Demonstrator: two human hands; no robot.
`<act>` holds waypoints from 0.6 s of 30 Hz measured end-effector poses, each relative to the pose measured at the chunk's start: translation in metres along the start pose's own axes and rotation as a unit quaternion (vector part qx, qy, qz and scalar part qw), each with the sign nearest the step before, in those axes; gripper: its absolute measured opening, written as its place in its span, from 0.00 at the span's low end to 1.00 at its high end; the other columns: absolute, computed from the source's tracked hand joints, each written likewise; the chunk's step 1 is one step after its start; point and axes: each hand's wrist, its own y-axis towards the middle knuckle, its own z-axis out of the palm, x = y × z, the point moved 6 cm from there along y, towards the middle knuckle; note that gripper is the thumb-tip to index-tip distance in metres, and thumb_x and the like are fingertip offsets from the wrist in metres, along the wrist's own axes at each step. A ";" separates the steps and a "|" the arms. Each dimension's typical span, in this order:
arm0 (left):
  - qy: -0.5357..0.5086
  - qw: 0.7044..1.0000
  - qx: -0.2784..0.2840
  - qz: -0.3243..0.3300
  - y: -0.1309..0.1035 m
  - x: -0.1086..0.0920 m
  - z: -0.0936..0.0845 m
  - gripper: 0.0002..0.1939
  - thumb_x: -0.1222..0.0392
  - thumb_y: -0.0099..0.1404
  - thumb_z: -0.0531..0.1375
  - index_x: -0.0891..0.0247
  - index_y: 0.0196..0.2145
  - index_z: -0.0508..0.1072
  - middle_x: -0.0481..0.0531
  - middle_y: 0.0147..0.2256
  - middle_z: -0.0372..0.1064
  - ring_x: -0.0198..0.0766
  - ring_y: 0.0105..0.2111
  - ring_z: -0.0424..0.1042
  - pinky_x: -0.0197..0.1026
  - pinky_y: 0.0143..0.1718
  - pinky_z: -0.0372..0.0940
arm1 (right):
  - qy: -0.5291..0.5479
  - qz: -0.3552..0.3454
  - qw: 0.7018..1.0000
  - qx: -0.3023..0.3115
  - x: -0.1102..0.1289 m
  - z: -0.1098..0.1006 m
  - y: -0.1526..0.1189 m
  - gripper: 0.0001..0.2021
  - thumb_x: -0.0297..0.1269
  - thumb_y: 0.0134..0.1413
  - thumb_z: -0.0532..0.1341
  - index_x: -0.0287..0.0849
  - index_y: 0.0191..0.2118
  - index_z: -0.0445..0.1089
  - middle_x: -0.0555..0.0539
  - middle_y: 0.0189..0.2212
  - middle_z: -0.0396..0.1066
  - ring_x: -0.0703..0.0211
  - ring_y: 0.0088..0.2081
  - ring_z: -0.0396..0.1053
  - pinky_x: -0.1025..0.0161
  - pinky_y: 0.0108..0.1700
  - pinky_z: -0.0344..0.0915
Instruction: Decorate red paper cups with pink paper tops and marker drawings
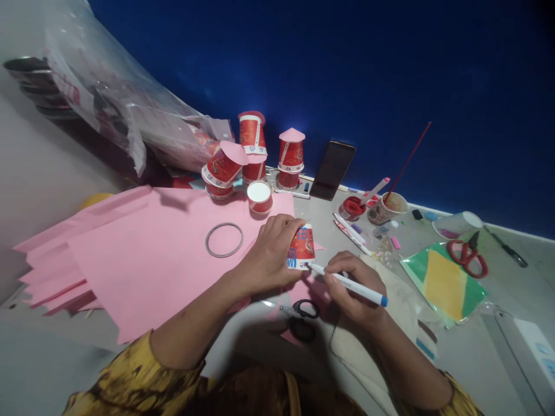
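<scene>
My left hand (273, 248) is wrapped around a small red paper cup (304, 245) with a white band and blue pen marks, including a window-like grid. In my right hand (355, 283) is a white marker (347, 280) with a blue end, its tip touching or almost touching the cup's white band. Below the cup lie black-handled scissors (299, 312). A grey ring (224, 240) rests on pink paper (173, 260) left of my hands. Just behind stands a red cup with a white top (259, 197).
Stacked red cups with pink cone tops (291, 153) stand at the back. A phone (333, 170) leans against the blue wall. To the right are a red paint jar (352, 208), a cup with a stick (388, 208), red-handled scissors (467, 257) and coloured paper (446, 283).
</scene>
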 end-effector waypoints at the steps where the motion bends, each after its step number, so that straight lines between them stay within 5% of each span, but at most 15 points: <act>1: 0.001 1.000 0.000 0.001 0.000 0.000 0.000 0.42 0.59 0.55 0.72 0.60 0.64 0.61 0.62 0.57 0.61 0.58 0.59 0.62 0.62 0.63 0.62 | 0.001 -0.002 1.000 -0.002 0.000 0.000 0.000 0.05 0.26 0.59 0.65 0.45 0.37 0.72 0.51 0.27 0.74 0.61 0.26 0.73 0.65 0.30 0.69; 18: 0.002 1.000 -0.003 0.000 0.000 -0.001 -0.001 0.43 0.56 0.55 0.72 0.60 0.65 0.62 0.63 0.57 0.62 0.59 0.59 0.63 0.63 0.62 0.62 | -0.011 -0.005 1.000 0.000 -0.001 0.000 -0.002 0.05 0.27 0.59 0.64 0.45 0.37 0.72 0.50 0.27 0.74 0.61 0.26 0.73 0.64 0.30 0.69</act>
